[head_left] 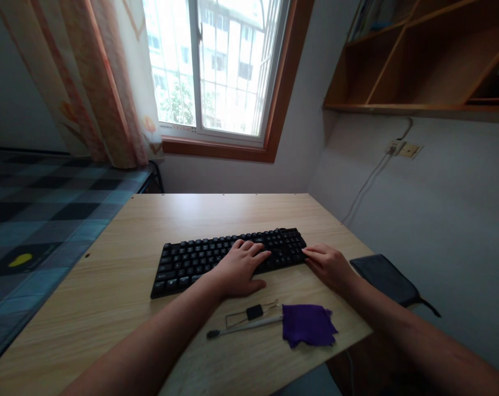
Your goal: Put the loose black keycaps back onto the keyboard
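Note:
A black keyboard (pixel 187 261) lies at a slant across the wooden table. My left hand (pixel 241 269) rests over its middle, fingers spread on the keys and thumb stretched out on the table in front. At the keyboard's right end is my right hand (pixel 326 263), its fingers pressed together against the edge. Nearer to me lie a wire keycap puller (pixel 255 312) with a black grip and a thin-handled brush (pixel 241 327) with a dark head. A crumpled purple cloth (pixel 309 324) covers the brush's other end.
Past the right edge of the table (pixel 183 212) sits a dark zipped case (pixel 385 278) with a strap. A checked bed (pixel 64 220) stands on the left. Behind are a curtain (pixel 109 82) and a window (pixel 228 66); wooden shelves (pixel 418 60) hang above a wall socket (pixel 410 149).

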Available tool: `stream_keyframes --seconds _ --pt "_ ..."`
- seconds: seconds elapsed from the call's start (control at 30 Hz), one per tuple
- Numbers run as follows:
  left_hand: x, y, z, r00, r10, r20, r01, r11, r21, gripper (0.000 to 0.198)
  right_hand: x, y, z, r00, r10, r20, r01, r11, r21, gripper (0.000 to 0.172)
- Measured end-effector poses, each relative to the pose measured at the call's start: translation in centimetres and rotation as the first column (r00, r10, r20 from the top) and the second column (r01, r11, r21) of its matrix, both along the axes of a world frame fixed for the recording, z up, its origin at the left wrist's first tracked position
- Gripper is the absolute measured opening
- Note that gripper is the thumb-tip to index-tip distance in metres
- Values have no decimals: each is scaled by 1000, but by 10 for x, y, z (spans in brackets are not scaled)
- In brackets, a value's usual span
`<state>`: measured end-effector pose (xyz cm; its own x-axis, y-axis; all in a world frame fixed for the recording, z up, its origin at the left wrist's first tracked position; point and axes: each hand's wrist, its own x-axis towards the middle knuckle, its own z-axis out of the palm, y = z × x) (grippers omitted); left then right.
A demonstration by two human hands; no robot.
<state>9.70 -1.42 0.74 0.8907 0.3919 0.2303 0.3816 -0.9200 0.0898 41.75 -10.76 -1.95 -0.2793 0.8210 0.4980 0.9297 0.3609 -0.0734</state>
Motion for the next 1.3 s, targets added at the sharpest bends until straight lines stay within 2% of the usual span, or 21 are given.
stream_keyframes --seconds 0.3,0.53,0.63,0.73,0.77,0.8,0.83,0.87,0.9,0.93,0.97,1.0,1.03,1.07,1.1,1.2,1.3 --pt "1 0 -1 1000 0 0 0 1000 3 78 6 5 0 998 26 48 -25 1000 -13 26" --pt "1 1 -2 1000 6 5 -6 1000 -1 78 2 -2 6 982 45 182 -44 999 -10 31" --pt "1 2 -2 1000 0 11 0 1000 -6 77 8 -1 4 994 51 93 -46 998 -51 32" --pt "1 5 -3 1000 -4 19 4 1000 -16 76 22 19 3 969 81 -234 -115 984 -137 29" --pt "1 6 -4 1000 -4 21 5 1000 -20 76 28 30 4 913 59 -403 -143 973 -180 33" --pt "2 7 -3 1000 -5 24 6 1000 -25 76 34 41 4 811 -7 -585 -150 964 -219 38" --pt "2 8 -3 1000 -7 29 8 1000 -30 75 39 53 4 651 -92 -753 -140 961 -239 39" --pt "3 9 -2 999 -9 32 10 999 -36 74 44 64 4 448 -160 -880 -143 958 -247 37" --pt "3 9 -2 999 -9 33 10 999 -43 72 48 74 4 210 -212 -954 -164 955 -249 34" --pt "4 9 0 999 -8 33 10 999 -48 71 51 83 2 -24 -256 -966 -205 947 -246 32" --pt "4 9 1 999 -6 32 8 999 -53 69 53 89 1 -220 -274 -936 -235 946 -222 33" --pt "4 9 2 1000 -4 28 5 998 -58 67 55 94 -1 -378 -248 -892 -233 958 -167 34" --pt "4 8 3 1000 0 27 2 998 -62 65 57 97 -3 -490 -222 -843 -229 966 -121 36" --pt "4 7 5 1000 3 27 -1 998 -65 62 59 98 -5 -559 -199 -805 -222 971 -86 36" --pt "4 5 6 1000 7 30 -5 998 -66 59 60 99 -7 -595 -190 -781 -224 972 -66 35" --pt "7 -1 11 998 23 56 -20 998 -56 50 64 98 -11 -609 -224 -761 -279 959 -59 25" --pt "17 -19 21 995 1 96 1 1000 -26 35 67 98 -14 -636 -204 -744 -268 963 -34 20"
